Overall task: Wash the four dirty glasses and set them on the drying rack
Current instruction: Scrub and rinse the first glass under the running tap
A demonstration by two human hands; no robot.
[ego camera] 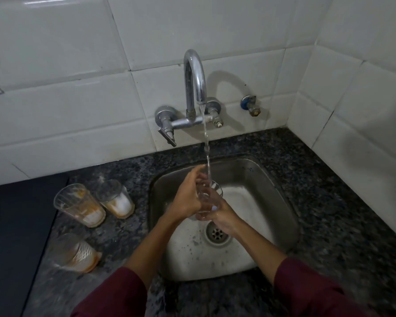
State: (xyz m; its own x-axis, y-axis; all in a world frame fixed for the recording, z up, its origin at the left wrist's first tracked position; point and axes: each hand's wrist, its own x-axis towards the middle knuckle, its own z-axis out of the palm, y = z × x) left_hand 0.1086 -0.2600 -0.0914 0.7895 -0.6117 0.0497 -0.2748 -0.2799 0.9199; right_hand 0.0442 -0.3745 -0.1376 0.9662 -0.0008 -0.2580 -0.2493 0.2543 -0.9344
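Item: right hand (pixel 217 217) gripped the glass (pixel 209 197) low, left hand (pixel 189 197) curled round its side, both over the sink (pixel 270 179) under the tap (pixel 194 81) stream. Left of the sink, on the counter (pixel 329 202): three dirty glasses (pixel 78 204). I judged it the first rinse; next, I needed a rack, unseen.

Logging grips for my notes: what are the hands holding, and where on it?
Both hands hold one clear glass: left hand around its side, right hand around its base.
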